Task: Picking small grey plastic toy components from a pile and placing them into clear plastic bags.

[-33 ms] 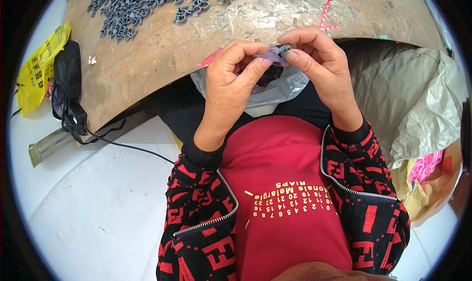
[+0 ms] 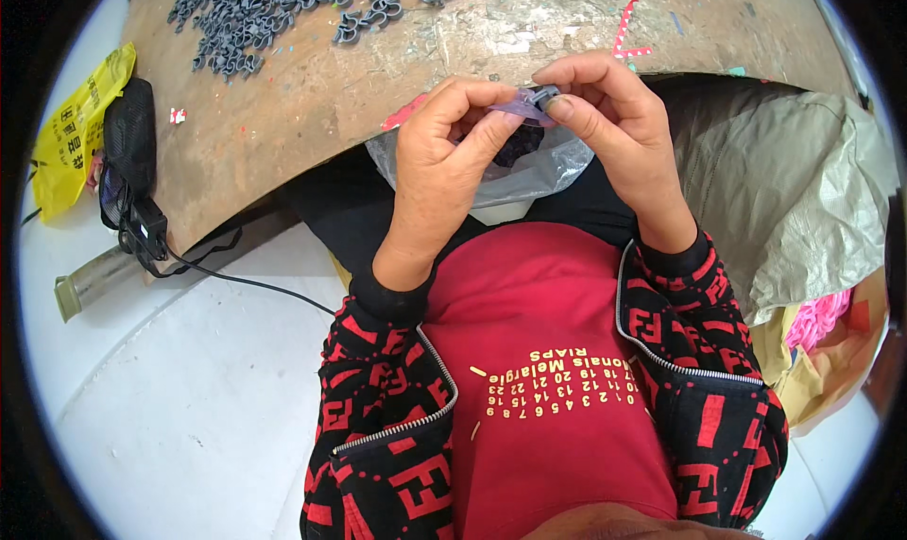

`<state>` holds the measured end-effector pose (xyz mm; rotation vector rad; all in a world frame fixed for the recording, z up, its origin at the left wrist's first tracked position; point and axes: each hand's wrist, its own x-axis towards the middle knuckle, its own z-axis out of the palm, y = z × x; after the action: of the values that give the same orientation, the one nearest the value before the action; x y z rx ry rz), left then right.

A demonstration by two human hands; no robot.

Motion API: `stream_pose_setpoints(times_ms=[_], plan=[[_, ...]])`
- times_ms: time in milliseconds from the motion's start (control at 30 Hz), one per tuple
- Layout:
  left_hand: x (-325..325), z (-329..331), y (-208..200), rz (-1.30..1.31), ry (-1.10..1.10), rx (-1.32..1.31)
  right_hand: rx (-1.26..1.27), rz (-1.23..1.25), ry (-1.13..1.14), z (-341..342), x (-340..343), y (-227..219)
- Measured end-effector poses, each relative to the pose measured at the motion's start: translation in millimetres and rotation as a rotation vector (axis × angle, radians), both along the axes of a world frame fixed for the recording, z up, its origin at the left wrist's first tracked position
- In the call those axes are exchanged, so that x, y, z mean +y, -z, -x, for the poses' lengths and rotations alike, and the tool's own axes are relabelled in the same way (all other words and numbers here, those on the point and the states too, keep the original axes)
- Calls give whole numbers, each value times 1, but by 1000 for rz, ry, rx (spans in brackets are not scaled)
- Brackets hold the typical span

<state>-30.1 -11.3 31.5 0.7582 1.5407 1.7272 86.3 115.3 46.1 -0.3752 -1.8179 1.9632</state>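
Both hands meet just off the table's near edge, above my lap. Between the thumb and forefinger of my left hand (image 2: pixel 442 148) is a thin translucent purple plastic piece (image 2: pixel 515 109). My right hand (image 2: pixel 619 110) pinches a small dark grey plastic clip (image 2: pixel 542 96), which touches the purple piece. Fingertips cover part of both. Beneath them an open clear plastic bag (image 2: pixel 557 176) holds dark pieces, partly hidden by the hands. Farther off, at the far left of the table, lies a heap of similar grey clips (image 2: pixel 260 16).
The worn wooden table (image 2: pixel 312 105) curves around in front of me. Red dotted tape strips (image 2: pixel 624 39) lie on it. At its left edge are a yellow bag (image 2: pixel 80 134) and a black mesh pouch (image 2: pixel 129 134) with a cable. A grey sack (image 2: pixel 794 181) stands right, by pink loops (image 2: pixel 820 320).
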Motion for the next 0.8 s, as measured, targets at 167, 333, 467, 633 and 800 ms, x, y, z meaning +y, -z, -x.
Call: stream_pose_setpoints(times_ms=[167,333,467,633,800], plan=[[0,-2,9,-49,40,-351,2,-173,23,1,-1,8],[-2,0,9,-50,-3,92,9,-100,42,0,0,10],[-2,2,5,-53,-12,169,47,17,101,-1,4,3],[-3,-2,2,-59,-24,44,37,-37,27,1,-4,5],[-3,-1,3,-56,-14,19,15,-76,22,0,-3,6]])
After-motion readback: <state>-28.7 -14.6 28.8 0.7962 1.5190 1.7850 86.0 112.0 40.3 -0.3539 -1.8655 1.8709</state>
